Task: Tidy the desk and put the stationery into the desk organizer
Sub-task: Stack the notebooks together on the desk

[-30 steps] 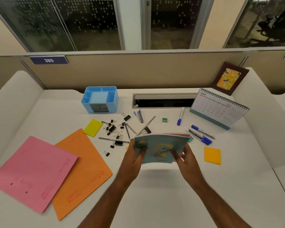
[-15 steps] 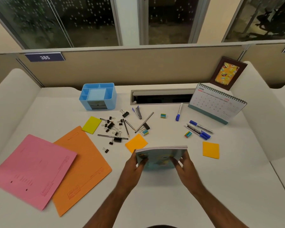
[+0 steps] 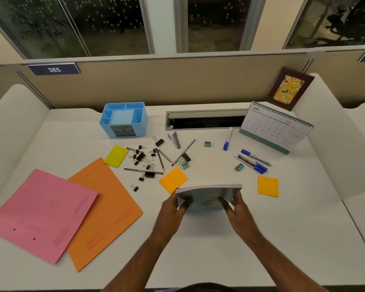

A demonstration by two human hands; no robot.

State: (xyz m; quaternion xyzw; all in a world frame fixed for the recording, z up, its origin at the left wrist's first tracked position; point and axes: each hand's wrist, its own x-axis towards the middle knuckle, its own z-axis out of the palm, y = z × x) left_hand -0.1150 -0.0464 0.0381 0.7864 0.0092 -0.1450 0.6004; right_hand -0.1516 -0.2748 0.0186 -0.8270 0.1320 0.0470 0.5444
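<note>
While desk organizer (image 3: pixel 124 120) sits apart, both hands grip what seems a notebook (image 3: pixel 209 193).

one head-worn wide view looks forward and down, close over the desk (image 3: pixel 198 249).

This is an office cubicle. A beige fabric partition (image 3: pixel 177 81) closes the back of the white desk (image 3: pixel 282 239), with a dark blue number plate reading 385 (image 3: pixel 54 69) at the upper left and tall dark windows above. White curved side dividers (image 3: pixel 325 144) flank the desk, and a grey cable slot (image 3: pixel 207 120) is cut into it. A spiral desk calendar showing June (image 3: pixel 276 127), a light blue plastic desk organizer (image 3: pixel 123 120), pink (image 3: pixel 40 213) and orange (image 3: pixel 105 216) paper file folders and scattered black binder clips (image 3: pixel 144 163) fit that setting.
</note>
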